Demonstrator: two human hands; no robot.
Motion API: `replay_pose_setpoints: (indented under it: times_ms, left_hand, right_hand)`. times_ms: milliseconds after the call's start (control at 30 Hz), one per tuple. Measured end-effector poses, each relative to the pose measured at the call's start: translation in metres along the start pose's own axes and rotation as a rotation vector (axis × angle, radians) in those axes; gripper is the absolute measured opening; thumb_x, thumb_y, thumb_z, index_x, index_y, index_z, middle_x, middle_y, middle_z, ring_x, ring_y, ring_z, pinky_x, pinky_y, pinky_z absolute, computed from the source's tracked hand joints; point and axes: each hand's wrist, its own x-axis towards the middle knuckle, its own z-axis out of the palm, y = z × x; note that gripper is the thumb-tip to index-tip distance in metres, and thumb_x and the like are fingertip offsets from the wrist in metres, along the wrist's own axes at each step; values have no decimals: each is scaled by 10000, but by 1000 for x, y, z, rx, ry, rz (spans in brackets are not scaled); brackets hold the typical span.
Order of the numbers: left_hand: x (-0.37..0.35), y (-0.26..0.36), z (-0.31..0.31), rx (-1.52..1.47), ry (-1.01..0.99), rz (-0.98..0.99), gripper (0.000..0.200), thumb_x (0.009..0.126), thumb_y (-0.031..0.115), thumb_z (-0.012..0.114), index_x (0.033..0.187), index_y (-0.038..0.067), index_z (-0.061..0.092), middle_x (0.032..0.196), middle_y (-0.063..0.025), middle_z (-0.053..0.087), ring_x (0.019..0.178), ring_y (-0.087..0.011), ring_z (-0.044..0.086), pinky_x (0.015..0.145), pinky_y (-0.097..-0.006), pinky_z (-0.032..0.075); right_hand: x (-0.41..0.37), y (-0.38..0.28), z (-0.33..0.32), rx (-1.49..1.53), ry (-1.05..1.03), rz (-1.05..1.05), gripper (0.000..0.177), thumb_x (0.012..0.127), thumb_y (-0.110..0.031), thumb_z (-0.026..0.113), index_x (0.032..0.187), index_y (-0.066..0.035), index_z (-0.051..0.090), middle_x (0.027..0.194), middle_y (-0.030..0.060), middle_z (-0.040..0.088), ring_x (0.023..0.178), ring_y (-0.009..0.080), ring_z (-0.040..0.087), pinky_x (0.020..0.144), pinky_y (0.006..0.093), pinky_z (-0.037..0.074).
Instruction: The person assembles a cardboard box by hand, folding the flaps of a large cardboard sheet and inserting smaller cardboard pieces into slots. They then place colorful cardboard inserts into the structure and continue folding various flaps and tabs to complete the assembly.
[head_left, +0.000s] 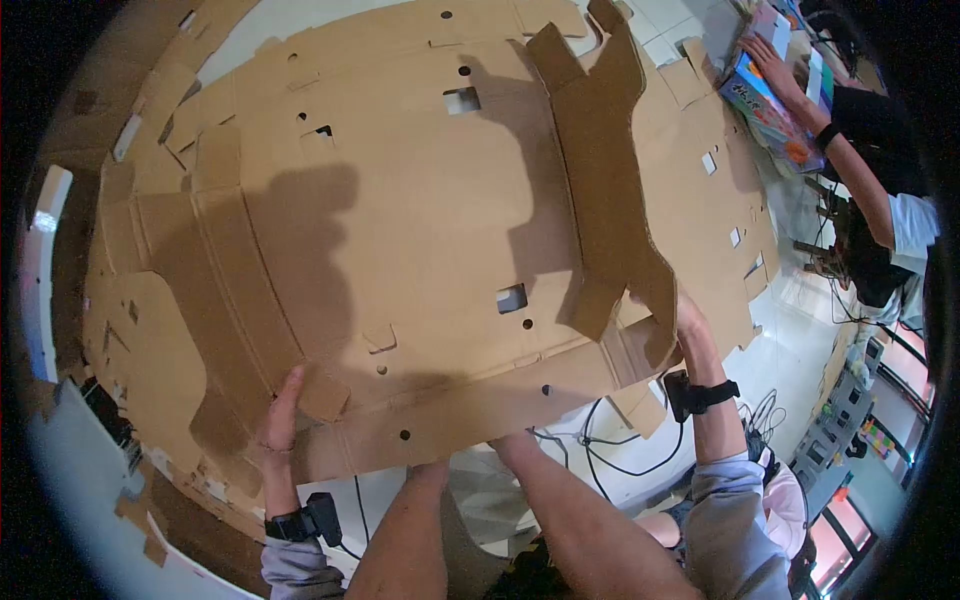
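Note:
A large die-cut cardboard sheet (430, 220) with square cutouts and small round holes lies spread in front of my bare legs. Its right section is folded up into a raised flap (605, 160) with a wavy edge. At the lower left, my left hand (283, 415) is at the sheet's near edge, thumb up beside a small folded tab (323, 393); its other fingers are hidden. My right hand (688, 318) is at the near end of the raised flap, its fingers mostly hidden behind the cardboard. Each wrist wears a black strapped device.
More cardboard (150, 370) lies around the left side. Black cables (610, 440) run over the floor near my right forearm. At upper right, another person's hand (775, 70) rests on a colourful box (765, 110). Another person is partly visible at lower right.

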Motion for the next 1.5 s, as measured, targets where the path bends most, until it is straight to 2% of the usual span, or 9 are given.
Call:
replay_pose_setpoints:
  times_ms: [333,500,567,667,767,900,1200,1267,1500]
  left_hand:
    - [-24,34,-17,261,-96,2,494,904,265,547,1302,-19,474,1350,-93,476,1211,-192,468,1048,-316,324]
    - [5,41,-93,444,-363,359,483,936,295,489,1309,-9,455,1299,-105,505,1149,-205,512,943,-343,438]
    - [10,56,-98,397,-170,243,476,945,317,465,1296,-5,463,1270,-115,519,1117,-207,530,891,-346,476]
    - [68,66,-116,-19,49,321,527,963,371,411,1349,13,393,1345,-119,449,1197,-215,462,968,-341,411]
    - [154,61,-152,-780,-211,503,577,981,425,358,1403,32,323,1420,-122,379,1276,-223,393,1045,-335,346]
    - [112,195,11,-200,123,759,439,956,379,422,1255,67,501,1143,-85,566,1007,-182,551,880,-288,444]
    - [139,227,20,-251,-384,598,490,957,540,323,892,125,575,794,12,556,674,-86,526,599,-224,436]
    - [181,211,1,-196,-523,768,490,946,556,341,855,130,565,730,19,534,595,-82,498,534,-211,406]
    - [89,246,65,-255,-174,467,628,920,641,278,657,144,558,600,-18,525,565,-82,491,481,-264,377]
  right_hand:
    - [-6,-1,28,-631,294,-35,459,780,-271,703,1137,-16,566,1064,82,623,917,193,582,805,333,463]
    - [4,-57,-7,-334,-218,-120,416,810,-89,585,1209,16,535,1158,103,604,1042,198,566,919,340,445]
    - [40,-69,-22,-379,-155,-97,394,830,-31,514,1219,29,530,1177,113,598,1078,192,558,937,344,447]
    - [105,-93,-39,-411,30,-22,402,964,-286,452,1229,8,525,1097,87,604,959,165,575,858,300,465]
    - [171,-98,-41,146,-70,-116,472,989,-396,367,1215,-22,544,1102,79,593,1003,136,536,875,298,438]
    - [178,-156,24,-35,28,-287,509,989,-407,333,1230,-2,524,1107,90,599,1028,141,536,909,306,418]
    - [192,-130,32,7,253,-257,470,946,-470,426,786,-57,584,674,-7,535,570,75,449,543,246,367]
    - [187,-135,34,71,236,-242,470,935,-481,446,723,-82,575,608,-35,505,508,62,417,486,231,335]
    - [189,-144,52,92,75,-230,547,933,-502,433,800,-5,622,686,36,588,586,110,521,579,269,413]
